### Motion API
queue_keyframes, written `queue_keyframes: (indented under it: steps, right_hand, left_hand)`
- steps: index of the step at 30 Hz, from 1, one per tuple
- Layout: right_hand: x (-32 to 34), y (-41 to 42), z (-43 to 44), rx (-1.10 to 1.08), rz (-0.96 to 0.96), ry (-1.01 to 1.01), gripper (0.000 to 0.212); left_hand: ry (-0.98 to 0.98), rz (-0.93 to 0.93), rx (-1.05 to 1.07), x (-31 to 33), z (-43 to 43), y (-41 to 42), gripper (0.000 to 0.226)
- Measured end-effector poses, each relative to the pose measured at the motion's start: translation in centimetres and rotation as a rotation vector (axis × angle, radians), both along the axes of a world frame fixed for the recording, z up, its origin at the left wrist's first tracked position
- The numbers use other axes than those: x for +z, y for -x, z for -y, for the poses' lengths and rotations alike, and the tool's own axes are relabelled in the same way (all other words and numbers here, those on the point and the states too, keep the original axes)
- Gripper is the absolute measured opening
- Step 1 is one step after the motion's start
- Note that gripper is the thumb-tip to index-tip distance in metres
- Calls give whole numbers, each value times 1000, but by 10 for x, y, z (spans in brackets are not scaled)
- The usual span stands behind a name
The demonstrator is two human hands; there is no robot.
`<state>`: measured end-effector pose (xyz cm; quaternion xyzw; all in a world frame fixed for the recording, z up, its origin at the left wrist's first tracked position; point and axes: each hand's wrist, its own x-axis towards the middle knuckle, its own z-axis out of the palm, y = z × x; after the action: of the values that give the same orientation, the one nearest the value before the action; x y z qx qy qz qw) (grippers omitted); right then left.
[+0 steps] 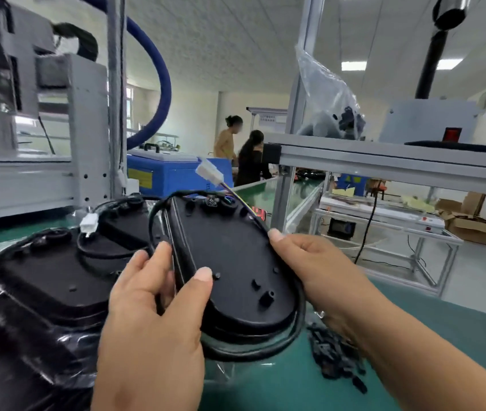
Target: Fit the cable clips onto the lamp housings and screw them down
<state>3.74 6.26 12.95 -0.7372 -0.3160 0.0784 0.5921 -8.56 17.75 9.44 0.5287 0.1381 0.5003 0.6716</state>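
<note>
both hands, left hand point(152, 318) and right hand point(319, 268), grip one lamp housing point(236, 262); no clip fitted yet (loose clips point(335, 355) wait alongside), screws undone.

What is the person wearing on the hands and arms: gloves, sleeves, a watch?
No gloves: the left hand and right hand are bare, with short nails. The right forearm is bare too, with no sleeve or watch in view. The left wrist is out of frame.

both hands hold a black oval plastic lamp housing point(236, 262) above the green bench mat point(414, 345): left hand point(152, 321) gripping its near-left edge, right hand point(319, 268) its right rim. small black plastic cable clips point(333, 354) are heaped beneath the right wrist.
</note>
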Motion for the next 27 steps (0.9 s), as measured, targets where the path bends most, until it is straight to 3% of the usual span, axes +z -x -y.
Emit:
queue_keyframes:
  steps: [3,6,11,13,16,20,22,27]
  right_hand:
    - [14,-1,-46,103,7,-11,51]
    - [26,-3,-88,191,12,-13,42]
    - [46,-17,-141,252,90,88,42]
    - [53,-25,-156,246,159,171,41]
    - [57,-33,-173,215,288,307,43]
    - [56,-40,-189,178,336,383,49]
    - [57,-45,-193,130,336,347,55]
    - [48,-56,-188,60,322,256,61]
  left_hand:
    - [-217,-9,87,10,-33,10,48]
    - [-242,27,192,16,-63,12,53]
    - [25,129,100,24,-91,2,63]
    - [-15,34,161,24,-96,-2,61]
    - [-145,-340,403,18,-101,-9,60]
    - [-293,-698,449,18,-103,-13,71]
    - [-345,-782,523,19,-102,-13,74]
    - [-396,-772,613,19,-94,-13,77]
